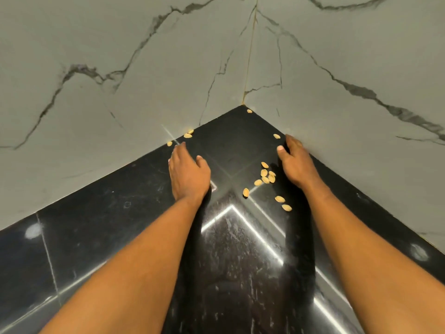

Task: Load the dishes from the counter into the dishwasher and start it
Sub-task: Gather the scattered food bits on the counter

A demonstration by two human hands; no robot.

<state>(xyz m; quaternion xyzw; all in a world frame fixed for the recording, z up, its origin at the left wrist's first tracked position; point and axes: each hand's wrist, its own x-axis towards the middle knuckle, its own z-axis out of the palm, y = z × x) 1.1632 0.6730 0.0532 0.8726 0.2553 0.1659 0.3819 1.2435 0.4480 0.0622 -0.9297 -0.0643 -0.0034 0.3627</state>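
Left hand (187,172): palm down on the worktop, fingers loosely spread and reaching toward the wall; nothing seen in its grasp.
Right hand (295,162): set on edge close against the right wall, fingers slack and cupped, thumb out; holds nothing visible.
Seeds (266,175): pale seeds or shells, one loose cluster between the two hands, strays along both wall edges and one in the corner.
Worktop (120,237): glossy black stone, narrowing to a point at the corner.
Dishes, dishwasher: neither is in view.
Progress: cannot be read from here; judged a side step of gathering seed litter, with loading and starting unconfirmed.
Edges: left wall (96,68) and right wall (361,56) close the corner.
Open room: only backward, toward the person, where the black surface widens.
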